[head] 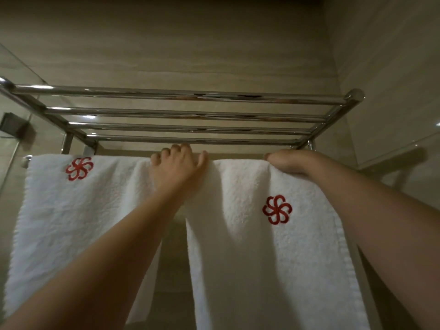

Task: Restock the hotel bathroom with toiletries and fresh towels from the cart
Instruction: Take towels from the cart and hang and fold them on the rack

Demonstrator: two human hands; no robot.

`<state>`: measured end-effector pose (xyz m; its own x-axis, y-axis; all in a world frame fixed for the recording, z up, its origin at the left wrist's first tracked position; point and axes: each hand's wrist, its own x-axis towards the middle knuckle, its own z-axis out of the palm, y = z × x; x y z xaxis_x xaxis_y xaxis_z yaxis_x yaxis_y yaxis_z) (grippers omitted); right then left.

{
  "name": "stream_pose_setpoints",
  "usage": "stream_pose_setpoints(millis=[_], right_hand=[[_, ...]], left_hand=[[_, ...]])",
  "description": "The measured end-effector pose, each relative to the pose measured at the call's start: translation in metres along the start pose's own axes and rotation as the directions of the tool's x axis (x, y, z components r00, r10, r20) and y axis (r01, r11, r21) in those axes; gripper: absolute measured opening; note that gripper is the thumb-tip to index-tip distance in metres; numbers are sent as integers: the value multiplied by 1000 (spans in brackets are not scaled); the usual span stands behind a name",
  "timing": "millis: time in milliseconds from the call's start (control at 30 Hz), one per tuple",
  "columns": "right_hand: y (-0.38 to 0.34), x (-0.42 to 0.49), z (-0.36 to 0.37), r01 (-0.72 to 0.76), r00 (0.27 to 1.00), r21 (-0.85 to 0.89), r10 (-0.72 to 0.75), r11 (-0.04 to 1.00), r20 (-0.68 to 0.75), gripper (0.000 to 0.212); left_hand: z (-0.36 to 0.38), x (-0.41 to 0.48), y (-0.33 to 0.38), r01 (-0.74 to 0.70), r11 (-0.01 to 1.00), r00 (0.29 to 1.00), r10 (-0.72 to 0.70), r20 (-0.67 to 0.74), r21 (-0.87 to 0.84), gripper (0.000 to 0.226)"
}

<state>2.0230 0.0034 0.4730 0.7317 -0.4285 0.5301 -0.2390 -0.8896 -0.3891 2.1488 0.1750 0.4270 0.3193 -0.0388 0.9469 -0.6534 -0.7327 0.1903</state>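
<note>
Two white towels with red flower logos hang side by side over the lower bar of a chrome towel rack. The left towel hangs flat. The right towel is draped next to it. My left hand rests at the top left corner of the right towel, fingers curled over its fold at the bar. My right hand grips the top right edge of the same towel, fingers hidden behind the fold.
The rack's upper shelf of several chrome bars holds nothing. A beige tiled wall is behind. A glass shower panel with a dark hinge stands at the left, and another glass panel at the right.
</note>
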Motion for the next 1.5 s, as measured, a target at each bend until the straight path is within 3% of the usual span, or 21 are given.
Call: stream_pose_setpoints(millis=[67, 133, 200, 267, 367, 433, 500, 567, 700, 800, 867, 933, 1033, 1200, 1300, 1400, 1500], right_hand=[[-5, 1, -4, 39, 995, -15, -38, 999, 96, 29], [-8, 7, -4, 83, 991, -86, -73, 993, 111, 23], [-8, 13, -2, 101, 993, -108, -93, 989, 79, 27], [-6, 19, 0, 78, 997, -83, -77, 994, 9, 37], [-1, 20, 4, 7, 993, -2, -7, 1000, -121, 51], [3, 23, 6, -9, 979, -9, 7, 1000, -203, 58], [6, 22, 7, 22, 959, -5, -22, 1000, -282, 53], [9, 17, 10, 100, 924, -42, -109, 994, -367, 44], [17, -3, 18, 178, 849, -211, -258, 961, -462, 54], [35, -16, 26, 184, 728, -379, -384, 907, -568, 44], [51, -30, 33, 251, 617, -333, -415, 909, -669, 35], [67, -48, 43, 317, 565, -144, -309, 937, -765, 24], [85, -62, 56, 284, 662, 52, -157, 957, -733, 25], [91, -68, 60, 229, 811, 147, -105, 962, -575, 39], [82, -75, 59, 263, 849, 422, 0, 868, -528, 26], [79, -84, 59, 159, 894, 617, 153, 770, -420, 26], [82, -91, 62, 64, 945, 743, 199, 666, -260, 22]], left_hand=[[8, -23, 7, -88, 995, 996, 86, -38, -45, 51], [15, -48, 11, -126, 986, 991, 121, -51, -109, 65], [18, -72, 16, -37, 940, 999, 24, -43, -339, 85], [17, -90, 24, 141, 759, 988, -149, 42, -636, 92], [15, -100, 34, 415, 404, 903, -289, 317, -815, 60], [12, -97, 35, 493, 300, 866, -259, 428, -816, 24], [4, -93, 35, 526, 263, 849, -225, 479, -809, 3], [-2, -88, 34, 528, 265, 848, -221, 482, -807, 7], [-12, -82, 30, 521, 306, 852, -249, 461, -797, 4], [-18, -77, 31, 547, 342, 837, -255, 485, -764, 12], [-21, -74, 30, 551, 388, 834, -242, 495, -738, 18], [-24, -73, 27, 547, 457, 835, -238, 496, -702, 27], [-28, -74, 23, 561, 492, 823, -245, 512, -666, 29], [-33, -81, 22, 576, 466, 816, -271, 511, -672, 23], [-36, -86, 19, 570, 455, 821, -295, 488, -684, 29], [-37, -91, 19, 582, 456, 813, -316, 488, -673, 33], [-37, -94, 22, 584, 490, 811, -318, 491, -647, 35]])
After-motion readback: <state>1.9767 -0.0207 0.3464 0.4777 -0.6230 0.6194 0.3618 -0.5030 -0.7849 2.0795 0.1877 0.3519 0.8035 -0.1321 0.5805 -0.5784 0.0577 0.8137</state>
